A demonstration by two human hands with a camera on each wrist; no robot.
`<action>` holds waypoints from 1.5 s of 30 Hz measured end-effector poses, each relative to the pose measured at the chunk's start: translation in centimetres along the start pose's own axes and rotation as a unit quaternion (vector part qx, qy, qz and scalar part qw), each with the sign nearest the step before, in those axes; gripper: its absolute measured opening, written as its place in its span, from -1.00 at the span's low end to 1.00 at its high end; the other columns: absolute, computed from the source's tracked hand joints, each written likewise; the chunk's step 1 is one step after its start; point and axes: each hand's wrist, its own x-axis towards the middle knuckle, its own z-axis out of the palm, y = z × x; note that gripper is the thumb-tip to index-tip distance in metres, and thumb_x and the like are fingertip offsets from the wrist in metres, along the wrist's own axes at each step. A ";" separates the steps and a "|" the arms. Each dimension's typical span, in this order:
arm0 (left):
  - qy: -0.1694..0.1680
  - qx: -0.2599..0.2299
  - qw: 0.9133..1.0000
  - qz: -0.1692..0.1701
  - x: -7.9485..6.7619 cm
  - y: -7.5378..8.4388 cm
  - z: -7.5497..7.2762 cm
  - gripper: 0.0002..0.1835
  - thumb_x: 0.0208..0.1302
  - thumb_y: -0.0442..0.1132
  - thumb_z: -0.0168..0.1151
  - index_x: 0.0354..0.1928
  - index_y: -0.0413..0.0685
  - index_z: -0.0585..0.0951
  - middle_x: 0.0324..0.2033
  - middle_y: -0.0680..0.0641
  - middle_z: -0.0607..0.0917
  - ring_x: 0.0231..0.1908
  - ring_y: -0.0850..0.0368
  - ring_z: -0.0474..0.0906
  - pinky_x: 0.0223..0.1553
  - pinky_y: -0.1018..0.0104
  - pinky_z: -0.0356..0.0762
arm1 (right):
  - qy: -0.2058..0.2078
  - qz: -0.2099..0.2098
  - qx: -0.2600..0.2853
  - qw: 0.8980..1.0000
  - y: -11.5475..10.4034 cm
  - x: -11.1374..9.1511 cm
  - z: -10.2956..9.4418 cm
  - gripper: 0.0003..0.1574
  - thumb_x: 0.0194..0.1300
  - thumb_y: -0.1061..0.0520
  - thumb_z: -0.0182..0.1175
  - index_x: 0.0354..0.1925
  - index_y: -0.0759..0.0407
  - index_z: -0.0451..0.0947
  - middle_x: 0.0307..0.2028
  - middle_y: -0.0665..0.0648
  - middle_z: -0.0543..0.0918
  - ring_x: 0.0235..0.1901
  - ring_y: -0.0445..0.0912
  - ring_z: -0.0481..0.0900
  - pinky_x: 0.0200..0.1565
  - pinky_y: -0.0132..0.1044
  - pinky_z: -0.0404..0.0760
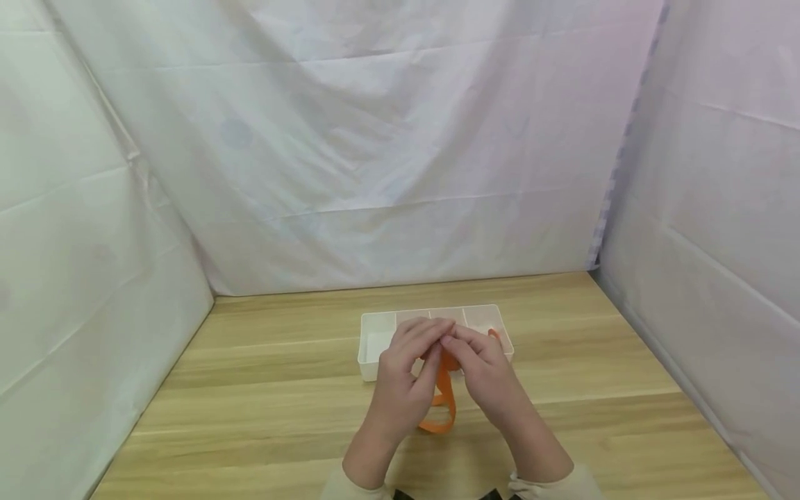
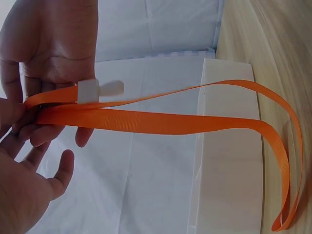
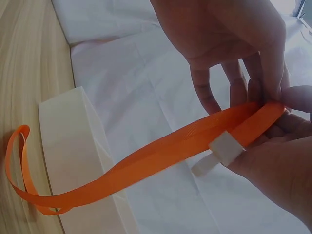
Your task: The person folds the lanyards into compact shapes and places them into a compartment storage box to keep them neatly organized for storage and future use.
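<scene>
An orange lanyard (image 1: 444, 389) hangs from between my two hands, which meet above the front of a white divided tray (image 1: 369, 371). My left hand (image 1: 406, 375) and right hand (image 1: 490, 375) both pinch the gathered strap at its top, fingertips close together. In the left wrist view the strap (image 2: 161, 124) drops in a long loop whose low end lies at the wooden table. A white plastic clip (image 3: 226, 147) sits on the strap near the fingers of my right hand (image 3: 278, 170). The exact spot under the fingertips is hidden.
Thin dividers split the tray into several compartments; a small orange piece (image 1: 494, 335) shows in its right one. The wooden table (image 1: 269, 389) extends around it. White cloth (image 1: 375, 160) hangs at the back and on both sides.
</scene>
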 end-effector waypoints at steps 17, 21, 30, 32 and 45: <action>0.050 0.022 0.998 -0.028 -0.3 0.1 0.0 -0.64 0.32 -0.49 0.37 0.13 -0.11 0.68 0.03 -0.11 0.79 0.09 -0.01 0.67 0.10 0.22 0.69 | 0.014 0.005 -0.004 1.000 -0.3 -0.3 0.3 -0.65 0.68 0.17 0.00 -0.03 0.35 0.67 -0.02 0.38 0.74 -0.10 -0.11 0.76 -0.01 -0.30 0.74; 0.065 0.043 0.997 -0.016 -0.5 0.1 0.1 -0.70 0.27 -0.48 0.43 0.03 -0.13 0.71 -0.03 -0.12 0.81 0.10 -0.04 0.67 0.16 0.22 0.67 | 0.039 0.011 -0.034 0.999 -0.4 -0.4 0.3 -0.58 0.71 0.12 -0.07 -0.05 0.26 0.71 -0.04 0.25 0.80 -0.07 -0.16 0.77 0.14 -0.24 0.69; 0.063 0.056 0.996 0.016 -0.5 0.0 0.3 -0.68 0.26 -0.49 0.41 0.05 -0.15 0.72 0.00 -0.13 0.78 0.09 -0.06 0.66 0.19 0.24 0.65 | 0.047 0.026 0.096 0.994 -0.5 -0.3 0.0 -0.35 0.65 0.17 -0.30 -0.04 0.58 0.66 -0.18 0.06 0.84 0.01 -0.15 0.75 0.40 -0.40 0.50; 0.065 0.057 0.996 0.025 -0.5 0.1 0.3 -0.68 0.25 -0.50 0.41 0.04 -0.16 0.73 0.00 -0.14 0.78 0.09 -0.06 0.66 0.18 0.25 0.65 | 0.051 0.026 0.073 0.996 -0.6 -0.3 0.0 -0.35 0.64 0.17 -0.31 -0.05 0.52 0.69 -0.17 0.10 0.84 -0.01 -0.15 0.76 0.52 -0.36 0.35; 0.065 0.052 0.996 0.020 -0.3 0.4 0.4 -0.70 0.30 -0.45 0.40 0.05 -0.12 0.73 0.04 -0.10 0.76 0.10 -0.05 0.64 0.15 0.22 0.66 | 0.069 -0.001 -0.028 0.997 -0.9 -0.6 0.2 -0.41 0.68 0.14 -0.23 -0.16 0.22 0.76 -0.22 0.20 0.84 -0.19 -0.12 0.77 0.66 0.20 -0.34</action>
